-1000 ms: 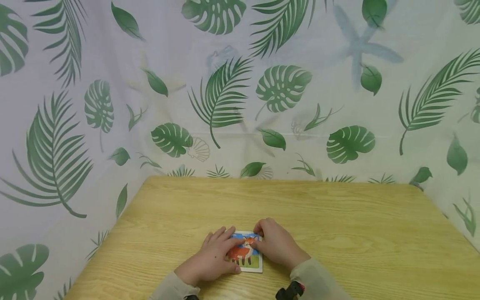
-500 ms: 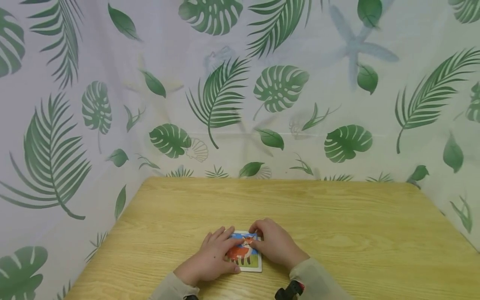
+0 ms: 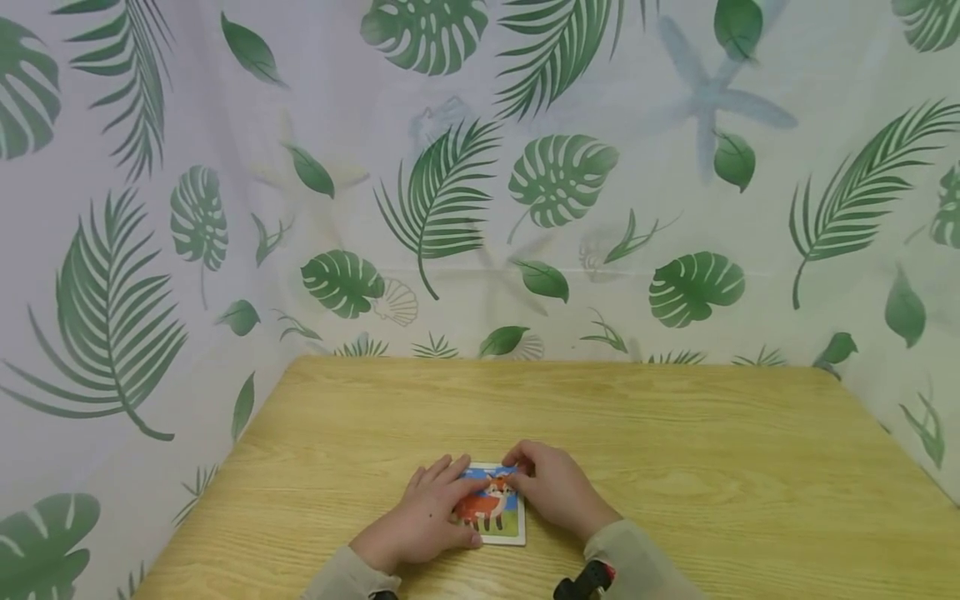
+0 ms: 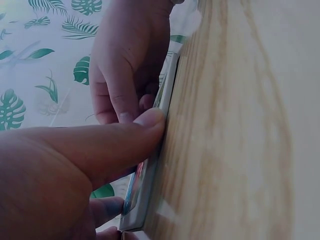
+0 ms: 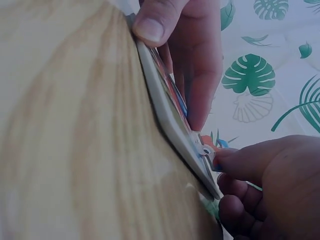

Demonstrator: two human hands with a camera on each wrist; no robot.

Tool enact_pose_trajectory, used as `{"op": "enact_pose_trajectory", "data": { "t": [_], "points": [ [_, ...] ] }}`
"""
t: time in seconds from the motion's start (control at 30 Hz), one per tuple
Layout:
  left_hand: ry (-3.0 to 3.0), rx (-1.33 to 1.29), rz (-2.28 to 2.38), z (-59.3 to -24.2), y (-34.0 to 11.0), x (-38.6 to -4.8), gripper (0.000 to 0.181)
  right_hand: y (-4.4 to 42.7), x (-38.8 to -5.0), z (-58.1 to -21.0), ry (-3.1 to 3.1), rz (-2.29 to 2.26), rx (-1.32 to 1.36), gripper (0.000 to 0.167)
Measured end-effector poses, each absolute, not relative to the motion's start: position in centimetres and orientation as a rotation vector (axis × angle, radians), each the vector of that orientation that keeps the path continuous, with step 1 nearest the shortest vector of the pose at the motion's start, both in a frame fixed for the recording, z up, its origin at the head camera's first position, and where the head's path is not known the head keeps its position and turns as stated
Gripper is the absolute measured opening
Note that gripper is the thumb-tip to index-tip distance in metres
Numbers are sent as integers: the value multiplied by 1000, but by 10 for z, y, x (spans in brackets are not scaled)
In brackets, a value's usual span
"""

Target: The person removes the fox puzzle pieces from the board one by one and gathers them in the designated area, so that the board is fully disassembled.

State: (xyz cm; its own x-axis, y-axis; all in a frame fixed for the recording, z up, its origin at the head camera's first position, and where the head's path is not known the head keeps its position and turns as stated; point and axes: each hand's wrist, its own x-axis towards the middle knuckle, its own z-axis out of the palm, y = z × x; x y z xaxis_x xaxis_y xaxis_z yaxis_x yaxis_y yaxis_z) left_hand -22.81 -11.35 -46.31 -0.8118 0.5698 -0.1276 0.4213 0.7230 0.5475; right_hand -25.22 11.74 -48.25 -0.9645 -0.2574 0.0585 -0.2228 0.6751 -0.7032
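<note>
A small fox jigsaw puzzle [image 3: 486,507] in a white-edged tray [image 3: 504,540] lies flat on the wooden table. My left hand [image 3: 423,512] rests across its left side, fingers spread. Its thumb [image 4: 150,119] presses the tray's near edge, and the index finger lies on the picture. At the upper right corner, my right hand [image 3: 555,487] pinches a puzzle piece [image 5: 207,150] between thumb and forefinger. In the right wrist view that piece, with an eye and some orange on it, stands tilted up from the tray. The fingers hide part of the corner.
The wooden table [image 3: 675,450] stretches behind and to both sides of the hands. A white cloth with green leaves [image 3: 465,317] hangs along its back and sides. A dark wrist strap [image 3: 581,582] sits at the right sleeve.
My right hand has shifted slightly at the tray's upper right corner, still pinching the piece. The left hand and the tray keep their places; the head view sways a little.
</note>
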Motion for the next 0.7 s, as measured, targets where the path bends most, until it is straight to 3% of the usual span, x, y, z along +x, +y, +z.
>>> {"op": "enact_pose_trajectory", "data": {
  "t": [0.7],
  "points": [
    [2631, 783, 749, -468, -115, -232, 71, 137, -239, -483, 2746, -1492, -235, 5]
  ]
}}
